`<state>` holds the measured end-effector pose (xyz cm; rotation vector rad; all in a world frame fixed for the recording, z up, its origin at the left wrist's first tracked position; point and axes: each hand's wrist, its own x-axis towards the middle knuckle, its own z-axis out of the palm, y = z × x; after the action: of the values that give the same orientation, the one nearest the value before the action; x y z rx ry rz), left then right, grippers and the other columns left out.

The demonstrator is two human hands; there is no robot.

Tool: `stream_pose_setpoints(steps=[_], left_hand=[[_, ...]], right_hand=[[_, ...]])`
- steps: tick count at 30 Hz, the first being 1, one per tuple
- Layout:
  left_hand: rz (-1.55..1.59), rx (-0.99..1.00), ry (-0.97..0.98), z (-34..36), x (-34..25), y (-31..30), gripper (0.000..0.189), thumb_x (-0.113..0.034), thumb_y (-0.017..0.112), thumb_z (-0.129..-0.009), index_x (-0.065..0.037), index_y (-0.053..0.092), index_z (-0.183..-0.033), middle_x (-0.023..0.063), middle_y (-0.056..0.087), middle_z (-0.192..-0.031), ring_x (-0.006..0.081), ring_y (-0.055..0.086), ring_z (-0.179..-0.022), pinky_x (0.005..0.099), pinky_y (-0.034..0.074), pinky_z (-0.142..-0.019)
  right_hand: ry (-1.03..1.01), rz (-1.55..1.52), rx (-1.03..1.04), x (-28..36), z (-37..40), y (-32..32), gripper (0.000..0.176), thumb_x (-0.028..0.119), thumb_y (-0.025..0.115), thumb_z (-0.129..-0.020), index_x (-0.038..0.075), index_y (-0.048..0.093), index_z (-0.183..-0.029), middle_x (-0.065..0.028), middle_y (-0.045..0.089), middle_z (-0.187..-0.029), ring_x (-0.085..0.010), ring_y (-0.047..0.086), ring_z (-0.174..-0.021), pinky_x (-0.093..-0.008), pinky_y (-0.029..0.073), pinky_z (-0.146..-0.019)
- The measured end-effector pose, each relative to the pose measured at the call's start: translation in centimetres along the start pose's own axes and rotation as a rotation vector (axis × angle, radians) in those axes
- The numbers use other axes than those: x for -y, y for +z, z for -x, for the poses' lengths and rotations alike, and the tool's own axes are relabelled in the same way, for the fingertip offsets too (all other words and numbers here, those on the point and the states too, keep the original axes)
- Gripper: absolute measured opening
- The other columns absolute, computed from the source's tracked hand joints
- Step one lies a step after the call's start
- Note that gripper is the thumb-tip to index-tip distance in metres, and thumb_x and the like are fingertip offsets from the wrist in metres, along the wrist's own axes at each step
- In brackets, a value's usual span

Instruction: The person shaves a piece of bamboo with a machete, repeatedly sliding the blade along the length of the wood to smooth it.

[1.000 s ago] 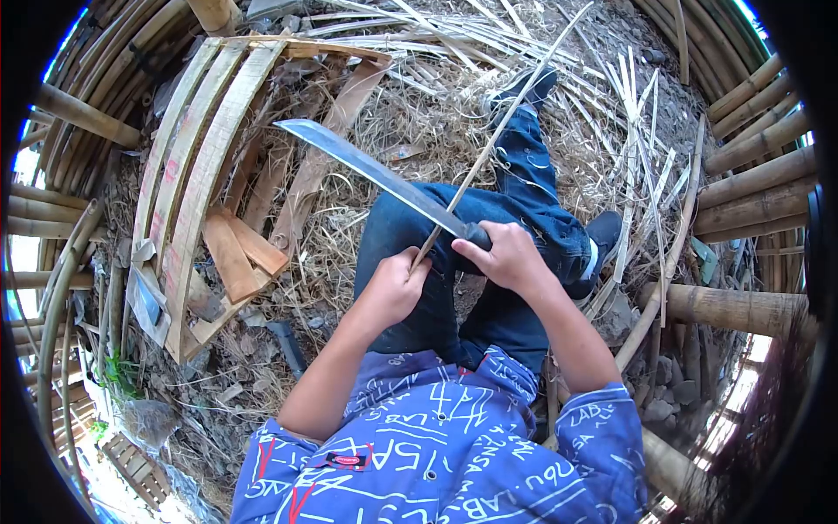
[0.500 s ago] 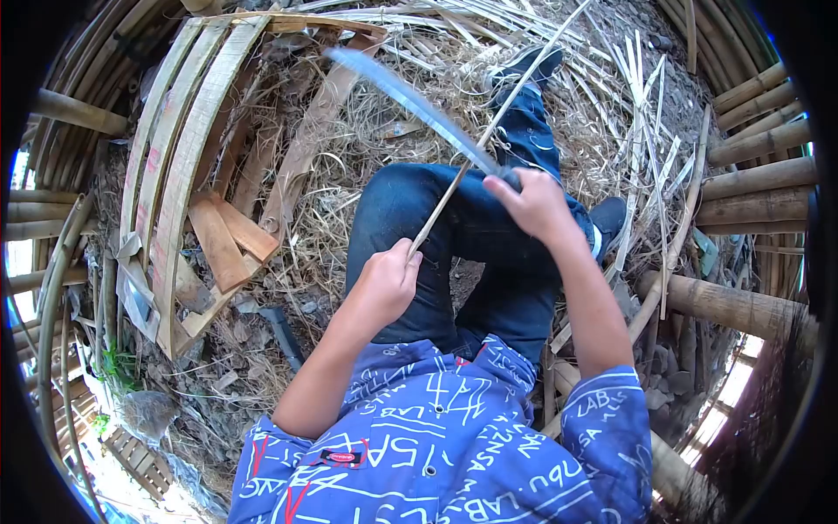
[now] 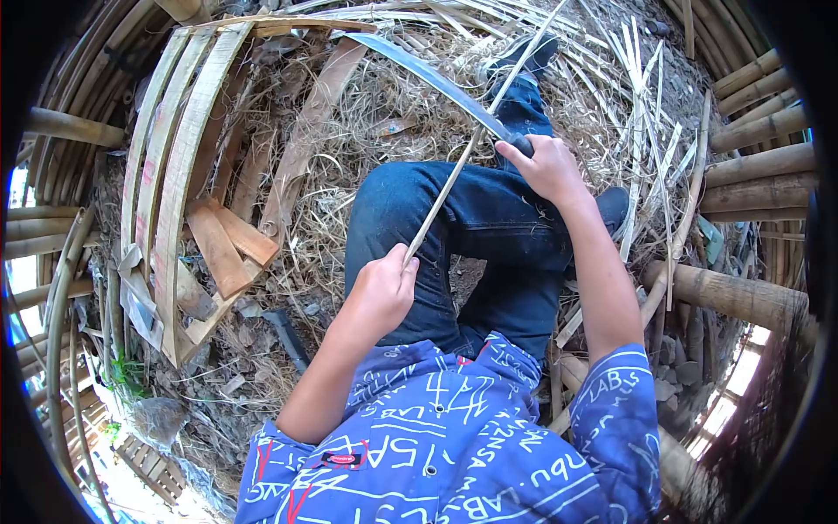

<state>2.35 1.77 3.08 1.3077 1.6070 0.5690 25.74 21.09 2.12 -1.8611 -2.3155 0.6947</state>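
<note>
My left hand (image 3: 384, 286) is closed around the near end of a long thin bamboo strip (image 3: 447, 185), which runs up and to the right over my legs. My right hand (image 3: 546, 168) grips the dark handle of a large knife (image 3: 428, 77). The long blade points to the upper left and crosses the strip near the handle, touching or very close to it. Both hands are above my jeans-clad legs (image 3: 397, 205).
A slatted wooden frame (image 3: 188, 144) lies at the left, with short wood pieces (image 3: 218, 249) by it. A dark-handled tool (image 3: 285, 336) is left of my hip. Split strips (image 3: 646, 113) and shavings cover the ground. Bamboo poles (image 3: 742, 295) stick out at the right.
My right hand and the knife have moved slightly up and to the right along the strip. The blade, blurred before, now looks sharp. My left hand has barely moved.
</note>
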Motion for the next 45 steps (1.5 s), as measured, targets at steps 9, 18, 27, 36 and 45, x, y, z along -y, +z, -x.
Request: stream_pose_setpoints(steps=[9,18,27,36,45], left_hand=[[-0.245,-0.166,0.113,0.6,-1.7,-1.4,0.02,-0.017,0.05,-0.095,0.001,0.049,-0.086,0.0257,0.057,-0.068,0.0472,0.056,-0.068,0.051,0.043,-0.061],[-0.202,-0.195,-0.012,-0.8,-0.7,-2.1,0.019,-0.018,0.049,-0.096,0.0,0.053,-0.094,0.0296,0.058,-0.073,0.0484,0.058,-0.075,0.0521,0.044,-0.063],[-0.171,-0.161,0.043,-0.2,1.3,-2.1,0.02,-0.017,0.051,-0.096,0.0,0.045,-0.086,0.0274,0.053,-0.067,0.0491,0.053,-0.07,0.0506,0.04,-0.059],[-0.036,-0.069,-0.01,0.7,2.0,-3.0,0.021,-0.017,0.046,-0.098,0.003,0.052,-0.094,0.0256,0.053,-0.069,0.0428,0.052,-0.065,0.0437,0.041,-0.061],[-0.009,-0.027,-0.079,1.6,3.1,-2.9,0.022,-0.017,0.046,-0.098,0.005,0.051,-0.095,0.0247,0.053,-0.068,0.041,0.052,-0.062,0.0428,0.041,-0.06]], right_hand=[[-0.054,-0.269,0.084,1.9,3.6,-0.7,0.055,0.054,0.063,-0.084,0.0,0.069,-0.08,-0.0197,0.063,-0.064,-0.0347,0.066,-0.064,-0.0401,0.048,-0.06],[-0.263,-0.124,0.143,7.1,3.9,1.7,0.066,0.066,0.059,-0.08,0.001,0.066,-0.073,-0.0235,0.064,-0.069,-0.0408,0.065,-0.072,-0.0466,0.051,-0.068],[-0.136,-0.131,0.039,2.8,-1.1,-0.1,0.064,0.064,0.057,-0.084,0.001,0.069,-0.078,-0.0206,0.065,-0.069,-0.0378,0.066,-0.073,-0.0441,0.05,-0.067],[-0.156,-0.111,0.032,3.4,-3.8,0.6,0.064,0.065,0.058,-0.083,0.002,0.068,-0.077,-0.0176,0.066,-0.068,-0.0363,0.066,-0.073,-0.0438,0.05,-0.069],[-0.099,0.023,0.013,2.2,-6.2,-2.3,0.072,0.072,0.054,-0.081,0.002,0.068,-0.083,-0.0196,0.067,-0.075,-0.0371,0.066,-0.076,-0.0438,0.051,-0.071]])
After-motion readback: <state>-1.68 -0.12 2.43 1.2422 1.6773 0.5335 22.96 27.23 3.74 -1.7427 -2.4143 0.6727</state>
